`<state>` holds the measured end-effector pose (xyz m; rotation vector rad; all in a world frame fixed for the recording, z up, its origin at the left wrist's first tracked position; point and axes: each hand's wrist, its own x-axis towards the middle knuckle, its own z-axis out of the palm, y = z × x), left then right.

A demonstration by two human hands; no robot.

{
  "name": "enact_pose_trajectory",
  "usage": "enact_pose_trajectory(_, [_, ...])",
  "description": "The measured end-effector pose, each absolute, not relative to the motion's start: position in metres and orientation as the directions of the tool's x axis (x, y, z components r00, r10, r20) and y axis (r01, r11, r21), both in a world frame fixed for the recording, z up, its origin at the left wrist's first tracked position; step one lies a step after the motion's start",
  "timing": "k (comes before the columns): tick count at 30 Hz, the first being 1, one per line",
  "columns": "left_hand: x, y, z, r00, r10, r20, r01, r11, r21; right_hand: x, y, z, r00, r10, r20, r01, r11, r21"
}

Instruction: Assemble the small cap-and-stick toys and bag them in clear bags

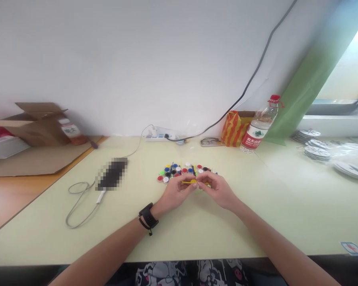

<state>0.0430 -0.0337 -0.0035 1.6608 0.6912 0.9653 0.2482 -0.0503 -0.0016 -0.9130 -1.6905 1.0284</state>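
Close together over the near edge of a colourful cluster, both of my hands are closed in a pinch. Between the fingertips of my left hand (174, 193) and my right hand (219, 191) is a small yellow piece (193, 181) with a thin stick-like part pointing left. The fingers cover much of it, so its exact kind is unclear. Just behind lie several small round-topped pots (175, 169) in red, white, blue, black, yellow and green, with thin coloured sticks among them. My hands hide the front right of this group. A black watch is on my left wrist.
A pixelated dark object (112, 174) with a white cable (74, 227) lies left on the pale table (131, 246). Along the wall stand a power strip (158, 135), glasses (211, 141), a striped bag (231, 129) and a water bottle (258, 127). Stacked discs (316, 153) sit right; cardboard (47, 127) left.
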Motion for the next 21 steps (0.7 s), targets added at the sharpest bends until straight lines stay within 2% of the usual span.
enact_pose_trajectory(10, [0.0416, -0.034, -0.0012, 0.51, 0.821, 0.259, 0.047, -0.327, 0.944, 0.2502, -0.054, 0.005, -0.289, 0.907, 0.306, 0.191, 0.368, -0.91])
enact_pose_trajectory(16, [0.0412, -0.0337, 0.0005, 0.521, 0.806, 0.281, 0.074, -0.371, 0.926, 0.2497, -0.0516, -0.0001, -0.237, 0.902, 0.361, 0.234, 0.414, -0.88])
enact_pose_trajectory(21, [0.0412, -0.0337, 0.0001, 0.512, 0.815, 0.271, 0.081, -0.36, 0.93, 0.251, -0.0507, -0.0014, -0.256, 0.893, 0.369, 0.301, 0.437, -0.848])
